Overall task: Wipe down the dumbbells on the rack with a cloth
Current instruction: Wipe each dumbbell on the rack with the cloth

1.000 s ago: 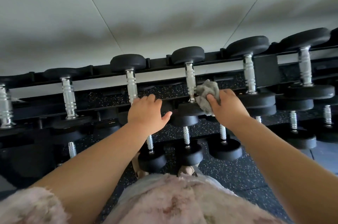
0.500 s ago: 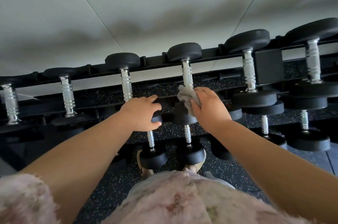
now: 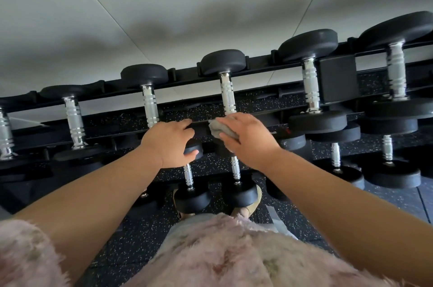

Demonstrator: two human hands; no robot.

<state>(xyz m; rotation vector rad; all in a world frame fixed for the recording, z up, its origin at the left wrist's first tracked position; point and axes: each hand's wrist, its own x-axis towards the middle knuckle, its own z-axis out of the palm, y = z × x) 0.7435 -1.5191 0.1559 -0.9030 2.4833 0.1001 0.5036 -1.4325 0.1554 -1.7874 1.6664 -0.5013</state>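
Observation:
A black rack (image 3: 257, 68) holds a top row of black dumbbells with chrome handles. My right hand (image 3: 248, 139) grips a grey cloth (image 3: 219, 128) and presses it onto the near head of the middle dumbbell (image 3: 226, 89), which the hand mostly hides. My left hand (image 3: 169, 142) curls over the near black head of the neighbouring dumbbell (image 3: 150, 103) to the left, thumb under its edge.
More dumbbells (image 3: 311, 89) fill the top row on both sides. A lower tier carries smaller dumbbells (image 3: 236, 183) right below my hands. Behind the rack is a pale wall (image 3: 164, 5). Speckled black rubber flooring (image 3: 131, 239) and my feet lie below.
My right hand has brought the cloth down from the chrome handle onto the dumbbell's near head. My left hand has closed more firmly on the neighbouring head. The view has drawn closer.

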